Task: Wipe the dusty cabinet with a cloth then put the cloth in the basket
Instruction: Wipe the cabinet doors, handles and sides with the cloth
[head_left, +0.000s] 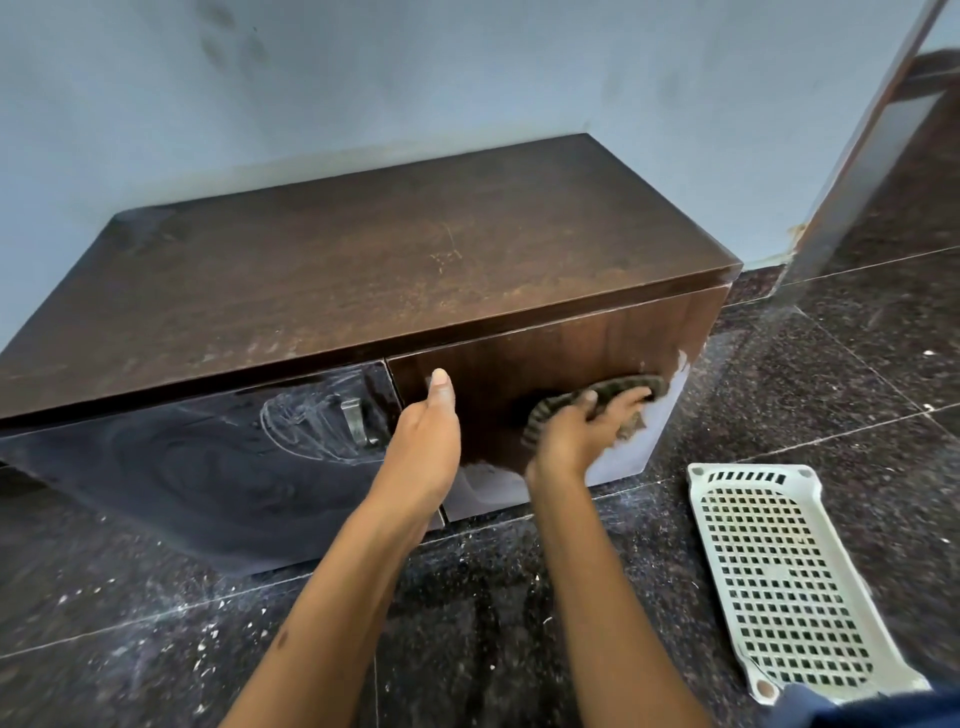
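On the right-hand door: the cloth (597, 402), dark and ribbed, is pressed flat against the front of the cabinet (363, 260), near the door's right edge.
Right hand: the right hand (582, 431) holds the cloth to the wood, its fingers (626, 400) curled over the bunched fabric and clamped on it.
Left hand: the left hand (428, 421) braces against the same door by the centre seam, fingers straight and together, gripping nothing.
Dust: a pale film shows at the door's lower right corner and right edge; the left door carries swirled white smears around its metal handle (356, 421); the top looks blotchy.
Basket: the white slatted basket (779, 571) lies on the dark floor (467, 623) to the right, well apart from the cloth, nothing in it.
Step in hand: wiping, I judge, with the basket step not begun.
Next move: likely sweeping the cloth over the pale corner, with firm pressure kept flat to the door.
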